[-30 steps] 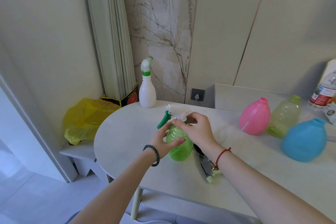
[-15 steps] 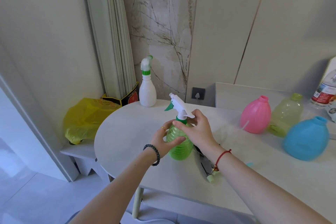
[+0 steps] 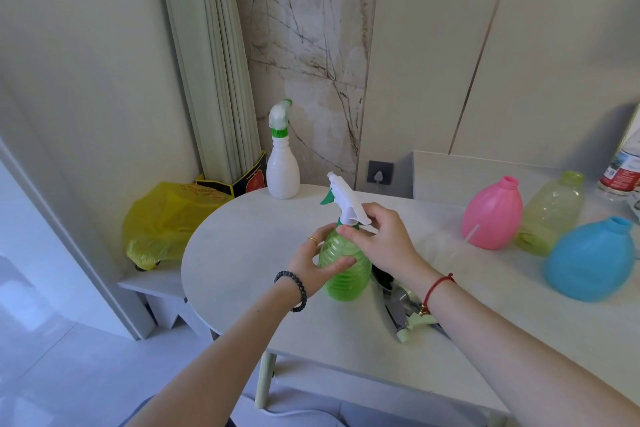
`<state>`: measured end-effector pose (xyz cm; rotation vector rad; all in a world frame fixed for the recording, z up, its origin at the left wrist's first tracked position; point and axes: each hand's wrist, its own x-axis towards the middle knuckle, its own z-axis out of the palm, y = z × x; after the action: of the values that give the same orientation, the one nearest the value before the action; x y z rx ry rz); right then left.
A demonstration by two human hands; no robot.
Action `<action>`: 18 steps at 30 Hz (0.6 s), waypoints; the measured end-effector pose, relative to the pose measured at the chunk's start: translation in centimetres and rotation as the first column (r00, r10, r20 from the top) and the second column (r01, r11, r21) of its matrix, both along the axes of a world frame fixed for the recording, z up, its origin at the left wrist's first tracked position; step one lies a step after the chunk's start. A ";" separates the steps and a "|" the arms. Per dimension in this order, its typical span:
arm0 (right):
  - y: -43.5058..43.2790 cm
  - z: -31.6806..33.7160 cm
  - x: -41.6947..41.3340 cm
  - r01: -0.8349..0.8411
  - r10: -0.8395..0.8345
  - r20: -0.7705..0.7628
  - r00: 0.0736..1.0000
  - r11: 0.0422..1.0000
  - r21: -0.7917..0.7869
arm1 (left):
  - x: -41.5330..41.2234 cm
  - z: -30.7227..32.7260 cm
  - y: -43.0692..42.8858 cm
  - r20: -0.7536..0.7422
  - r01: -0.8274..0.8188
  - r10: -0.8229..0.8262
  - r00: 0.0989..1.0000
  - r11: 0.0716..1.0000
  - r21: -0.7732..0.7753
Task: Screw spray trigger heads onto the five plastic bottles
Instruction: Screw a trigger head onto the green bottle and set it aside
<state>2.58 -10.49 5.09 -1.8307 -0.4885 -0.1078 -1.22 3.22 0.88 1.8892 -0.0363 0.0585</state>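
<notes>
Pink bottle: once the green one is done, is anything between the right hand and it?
Nothing visible blocks it. The pink bottle stands open-necked beyond the right hand, with bare table between them; only a thin white tube leans against its front.

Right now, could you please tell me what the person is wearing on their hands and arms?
Both forearms are bare, with no sleeves. The left hand has a thin gold ring and a dark beaded bracelet at the wrist. The right hand has a red string bracelet with a small gold charm.

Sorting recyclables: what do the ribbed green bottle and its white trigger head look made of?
Ribbed green bottle: likely thin translucent plastic, glossy; light shows through its ridged wall. White trigger head: apparently opaque rigid plastic, smooth moulded shape, with a green nozzle tip.
</notes>
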 end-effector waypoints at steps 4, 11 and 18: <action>0.7 0.0 -0.2 0.102 -0.102 -0.001 0.995 0.995 -0.001 | 0.1 0.2 0.1 0.000 0.035 -0.035 0.999 0.999 0.015; 1.4 -0.4 -0.4 0.162 -0.160 -0.035 0.986 0.985 0.051 | 0.3 6.0 1.5 0.133 -0.200 0.210 0.969 0.976 -0.091; 2.0 -0.4 -1.2 0.182 -0.178 -0.035 0.983 0.973 0.141 | 1.7 11.4 -1.3 0.094 -0.100 0.063 0.994 0.877 0.470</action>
<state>1.36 -8.52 4.67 -1.7291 -0.2900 -0.2400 0.44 1.90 12.31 2.3818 -0.0233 0.1948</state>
